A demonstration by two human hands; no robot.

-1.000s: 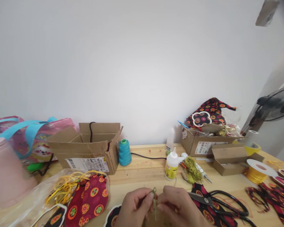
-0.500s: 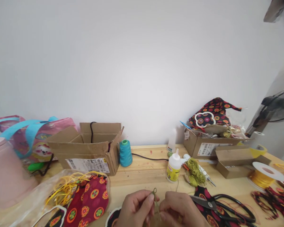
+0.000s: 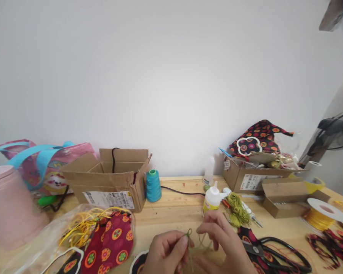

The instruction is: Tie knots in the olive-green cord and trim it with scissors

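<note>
A thin olive-green cord (image 3: 189, 232) forms a small loop that sticks up from the pinched thumb and forefinger of my left hand (image 3: 168, 251). One strand hangs down below that pinch. Beside it, my right hand (image 3: 224, 243) has its forefinger raised and curved, with more of the cord running between its fingers and thumb. Under and right of my right hand lie black-handled scissors (image 3: 286, 251) on dark patterned fabric. A white-rimmed fabric piece (image 3: 137, 262) lies partly hidden behind my left hand.
Behind my right hand stands a glue bottle (image 3: 212, 199), near an olive cord bundle (image 3: 237, 209). A teal thread cone (image 3: 153, 186) and an open cardboard box (image 3: 108, 190) stand at back left. Red patterned fabric (image 3: 110, 239) lies left. A yellow cord spool (image 3: 321, 215) sits right.
My right hand has lifted, its forefinger rising and spreading from the thumb with the cord, now overlapping the glue bottle's base. My left hand keeps its pinch; the loop looks slightly larger.
</note>
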